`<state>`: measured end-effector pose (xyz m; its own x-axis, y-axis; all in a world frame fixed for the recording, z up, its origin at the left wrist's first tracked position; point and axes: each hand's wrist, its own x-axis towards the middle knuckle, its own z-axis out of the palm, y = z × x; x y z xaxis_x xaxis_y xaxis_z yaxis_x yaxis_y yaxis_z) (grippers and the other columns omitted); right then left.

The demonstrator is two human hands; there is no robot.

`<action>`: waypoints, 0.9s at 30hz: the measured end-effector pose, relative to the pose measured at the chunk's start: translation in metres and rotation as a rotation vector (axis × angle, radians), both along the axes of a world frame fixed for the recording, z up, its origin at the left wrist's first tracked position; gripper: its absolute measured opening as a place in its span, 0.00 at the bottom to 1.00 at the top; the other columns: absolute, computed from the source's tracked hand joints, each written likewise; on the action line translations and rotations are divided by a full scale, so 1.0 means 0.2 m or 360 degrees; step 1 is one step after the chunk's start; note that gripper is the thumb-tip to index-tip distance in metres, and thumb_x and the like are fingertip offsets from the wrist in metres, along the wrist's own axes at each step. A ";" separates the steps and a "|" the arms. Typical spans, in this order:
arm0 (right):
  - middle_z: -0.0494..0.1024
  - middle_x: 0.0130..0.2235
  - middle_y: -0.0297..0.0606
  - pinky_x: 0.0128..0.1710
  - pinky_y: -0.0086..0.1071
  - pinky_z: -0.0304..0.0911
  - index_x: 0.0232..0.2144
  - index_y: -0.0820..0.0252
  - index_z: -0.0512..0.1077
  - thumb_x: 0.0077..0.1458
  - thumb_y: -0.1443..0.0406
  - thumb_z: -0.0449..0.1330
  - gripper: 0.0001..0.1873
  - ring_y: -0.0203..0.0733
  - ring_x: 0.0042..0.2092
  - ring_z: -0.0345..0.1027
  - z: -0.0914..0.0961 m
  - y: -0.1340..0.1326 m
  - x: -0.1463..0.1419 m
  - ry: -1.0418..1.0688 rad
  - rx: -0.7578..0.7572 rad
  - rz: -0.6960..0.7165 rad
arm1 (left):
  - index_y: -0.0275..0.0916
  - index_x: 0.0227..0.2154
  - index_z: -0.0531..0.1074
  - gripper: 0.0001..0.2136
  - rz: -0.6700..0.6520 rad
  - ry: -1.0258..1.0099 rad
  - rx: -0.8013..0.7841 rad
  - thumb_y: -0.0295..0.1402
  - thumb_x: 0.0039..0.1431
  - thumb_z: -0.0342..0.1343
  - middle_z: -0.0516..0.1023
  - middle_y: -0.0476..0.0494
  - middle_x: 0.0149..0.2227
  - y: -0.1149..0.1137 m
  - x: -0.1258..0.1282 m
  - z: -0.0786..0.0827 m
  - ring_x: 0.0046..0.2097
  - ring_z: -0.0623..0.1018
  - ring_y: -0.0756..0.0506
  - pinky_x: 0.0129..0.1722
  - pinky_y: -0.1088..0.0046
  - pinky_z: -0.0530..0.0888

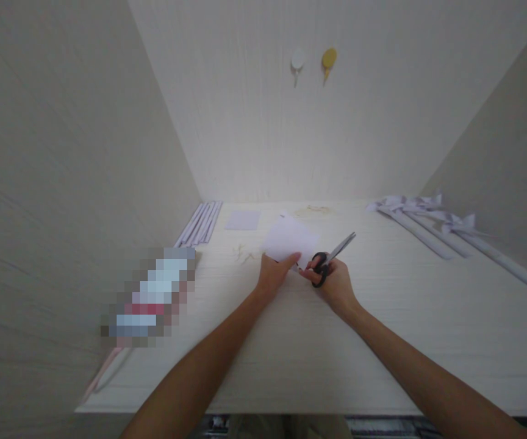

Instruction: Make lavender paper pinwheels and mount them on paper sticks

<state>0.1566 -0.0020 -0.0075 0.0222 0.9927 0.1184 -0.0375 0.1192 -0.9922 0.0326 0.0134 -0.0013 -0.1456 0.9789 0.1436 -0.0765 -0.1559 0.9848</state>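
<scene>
My left hand point(275, 271) is closed on a white sheet of paper point(286, 238), thumb on top near its lower edge. A small dark mark shows near the paper's far edge. In my right hand point(334, 283) is a pair of scissors point(339, 249) with black handles, its blades pointing up and to the right, away from the paper. The blades look shut or nearly so. The fingertips of my right hand reach the paper's lower right corner, close to my left thumb; whether they pinch it I cannot tell.
A square of paper point(243, 220) and several rolled paper sticks point(202, 222) lie at the back left. Paper pinwheels on sticks point(421, 222) lie at the right. Thin scraps point(244, 253) are on the table point(263, 360). A pixelated object point(154, 292) lies left. Two hooks point(329, 58) are on the wall.
</scene>
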 end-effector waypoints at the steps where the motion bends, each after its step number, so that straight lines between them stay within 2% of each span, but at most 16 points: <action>1: 0.69 0.21 0.31 0.20 0.25 0.54 0.19 0.61 0.62 0.28 0.65 0.67 0.17 0.30 0.22 0.59 0.00 0.00 0.00 0.0004 -0.0001 -0.0007 | 0.33 0.32 0.73 0.14 0.0004 0.0006 0.0004 0.33 0.39 0.60 0.77 0.40 0.37 0.00 0.00 0.00 0.38 0.76 0.45 0.39 0.68 0.71; 14: 0.62 0.17 0.26 0.17 0.25 0.47 0.18 0.60 0.61 0.28 0.58 0.67 0.20 0.28 0.18 0.51 0.01 0.00 0.00 -0.0078 -0.0016 -0.0080 | 0.33 0.34 0.73 0.17 -0.0038 -0.0038 0.0014 0.33 0.38 0.61 0.77 0.40 0.37 -0.02 0.01 0.01 0.39 0.75 0.44 0.41 0.67 0.71; 27: 0.60 0.16 0.26 0.16 0.26 0.47 0.18 0.60 0.61 0.28 0.56 0.67 0.20 0.28 0.18 0.50 0.00 0.01 0.01 -0.0067 -0.0029 -0.0065 | 0.33 0.33 0.73 0.16 -0.0044 -0.0071 -0.0022 0.32 0.37 0.62 0.78 0.40 0.35 -0.03 0.01 0.04 0.37 0.76 0.44 0.39 0.67 0.72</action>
